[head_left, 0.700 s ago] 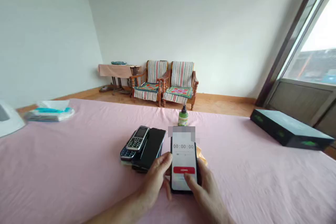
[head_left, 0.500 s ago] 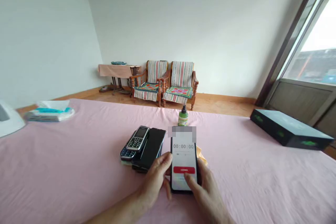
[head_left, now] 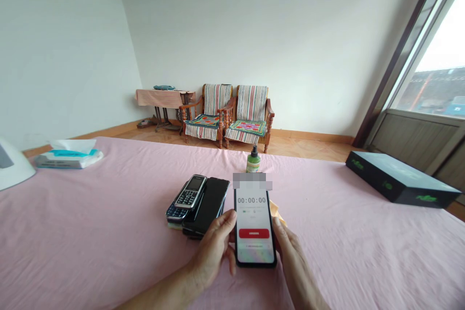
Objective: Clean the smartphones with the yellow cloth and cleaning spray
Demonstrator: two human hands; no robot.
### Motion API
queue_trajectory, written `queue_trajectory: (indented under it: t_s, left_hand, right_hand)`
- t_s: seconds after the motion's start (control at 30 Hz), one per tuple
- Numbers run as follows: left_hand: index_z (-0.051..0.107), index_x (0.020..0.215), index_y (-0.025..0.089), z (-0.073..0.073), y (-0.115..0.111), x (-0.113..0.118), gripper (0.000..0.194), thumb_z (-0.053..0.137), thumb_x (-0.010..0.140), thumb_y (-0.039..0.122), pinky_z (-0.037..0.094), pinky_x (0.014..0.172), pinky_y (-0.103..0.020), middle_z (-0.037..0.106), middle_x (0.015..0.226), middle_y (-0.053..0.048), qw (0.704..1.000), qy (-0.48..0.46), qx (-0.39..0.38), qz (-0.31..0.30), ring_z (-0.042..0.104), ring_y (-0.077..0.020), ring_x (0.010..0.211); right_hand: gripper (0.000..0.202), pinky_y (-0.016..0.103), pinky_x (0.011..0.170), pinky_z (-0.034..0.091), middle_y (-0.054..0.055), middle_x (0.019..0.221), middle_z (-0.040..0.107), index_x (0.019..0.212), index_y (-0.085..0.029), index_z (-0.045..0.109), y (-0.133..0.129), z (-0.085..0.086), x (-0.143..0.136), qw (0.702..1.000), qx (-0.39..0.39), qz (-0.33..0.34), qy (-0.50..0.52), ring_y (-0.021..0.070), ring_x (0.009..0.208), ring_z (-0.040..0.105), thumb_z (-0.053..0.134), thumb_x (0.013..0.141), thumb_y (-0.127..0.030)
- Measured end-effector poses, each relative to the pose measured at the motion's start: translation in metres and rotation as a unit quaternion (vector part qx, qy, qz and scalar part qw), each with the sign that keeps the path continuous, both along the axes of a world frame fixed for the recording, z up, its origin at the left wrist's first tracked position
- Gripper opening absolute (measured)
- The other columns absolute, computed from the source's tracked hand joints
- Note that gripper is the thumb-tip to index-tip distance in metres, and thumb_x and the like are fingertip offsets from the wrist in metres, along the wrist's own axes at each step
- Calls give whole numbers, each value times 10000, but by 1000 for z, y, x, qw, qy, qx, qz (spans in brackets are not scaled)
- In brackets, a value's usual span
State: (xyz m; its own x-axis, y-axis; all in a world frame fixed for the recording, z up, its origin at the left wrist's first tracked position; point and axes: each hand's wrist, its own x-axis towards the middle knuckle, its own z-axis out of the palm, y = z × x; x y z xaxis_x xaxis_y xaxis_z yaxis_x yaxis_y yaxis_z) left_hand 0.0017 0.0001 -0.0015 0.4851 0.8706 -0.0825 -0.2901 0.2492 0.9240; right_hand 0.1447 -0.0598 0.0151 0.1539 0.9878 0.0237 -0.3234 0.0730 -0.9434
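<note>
A smartphone [head_left: 253, 218] stands tilted toward me, its screen showing a row of zeros like a timer and a red button; the top of the screen is blurred out. My left hand [head_left: 214, 244] grips its left edge, thumb along the side. Against the right edge, my right hand [head_left: 290, 249] holds it too, thumb off the screen. Just left of it lie a black phone or phone case [head_left: 210, 203] and a silver keypad phone [head_left: 191, 191], which rests on a dark keypad phone [head_left: 176, 214]. An orange-yellow item [head_left: 276, 212] is partly hidden behind the smartphone.
A pink cloth [head_left: 119, 232] covers the surface. Behind the phone stands a green spray bottle [head_left: 253, 161]. A tissue pack [head_left: 69, 155] and a white object [head_left: 12, 167] are at left, a black box [head_left: 399, 179] at right. Two wooden chairs [head_left: 250, 106] stand beyond.
My right thumb has lifted from the screen near the red button and moved to the phone's right edge. The smartphone has tilted slightly to the left.
</note>
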Motion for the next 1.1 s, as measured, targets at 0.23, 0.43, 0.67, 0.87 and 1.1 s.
queue_trajectory:
  t_s: [0.23, 0.43, 0.67, 0.87, 1.1]
  left_hand:
    - [549, 1090, 162, 3, -1, 1, 434, 577, 843, 518, 432, 245, -149, 593, 612, 11, 1000, -19, -10, -9, 552, -114, 404]
    - [558, 1107, 171, 4, -3, 2, 439, 573, 848, 526, 447, 271, -149, 588, 626, 9, 1000, -4, 12, -11, 559, -120, 445]
    - [592, 1100, 147, 9, -6, 1, 487, 525, 863, 566, 477, 342, -170, 642, 720, -42, 998, 39, 58, 7, 594, -127, 474]
    - [594, 1093, 164, 17, -6, 1, 504, 556, 829, 592, 441, 342, -162, 622, 744, -23, 994, 55, 86, 25, 552, -95, 436]
    - [632, 983, 134, 17, 3, -3, 463, 562, 839, 569, 395, 399, -151, 535, 631, 17, 992, 37, 118, -1, 474, -72, 463]
  right_hand:
    - [528, 356, 727, 540, 96, 912, 721, 1173, -164, 629, 0, 3, -1, 996, -11, 32, 85, 248, 808, 678, 505, 853, -564]
    - [598, 357, 704, 548, 105, 861, 729, 1164, -154, 636, 1, -3, 0, 996, -27, -1, 82, 260, 793, 682, 582, 777, -607]
    - [649, 356, 707, 548, 102, 889, 732, 1143, -150, 647, 1, -12, -1, 994, -56, -32, 86, 265, 798, 685, 587, 739, -653]
    - [639, 358, 744, 546, 104, 985, 721, 1149, -161, 645, 2, -14, -4, 991, -54, -45, 111, 269, 859, 680, 619, 723, -636]
    - [601, 382, 716, 559, 103, 929, 733, 1125, -153, 652, 1, -10, -6, 991, -50, -40, 118, 282, 833, 692, 618, 741, -613]
